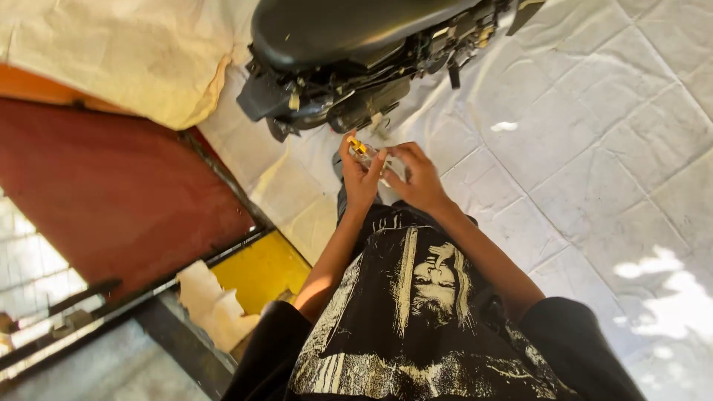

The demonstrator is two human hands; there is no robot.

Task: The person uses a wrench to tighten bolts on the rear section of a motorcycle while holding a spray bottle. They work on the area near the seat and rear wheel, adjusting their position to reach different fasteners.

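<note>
Both hands at centre frame, left hand [360, 178] and right hand [417, 177] together pinching a small clear-and-yellow part [364, 151]; each grip closed narrow on it (what the part is, too small to tell). Black scooter [349, 44] at 12 o'clock, just beyond. White tiled floor [594, 171] at 3. Red door [111, 186] at 9, yellow panel [260, 271] at 7.

no packages, labels, signs, screens visible

- An outdoor repair spot: a stripped black motorcycle [349, 59] stands at twelve o'clock on sunlit pale paving [594, 148].
- A red metal gate [111, 186] at nine o'clock.
</note>
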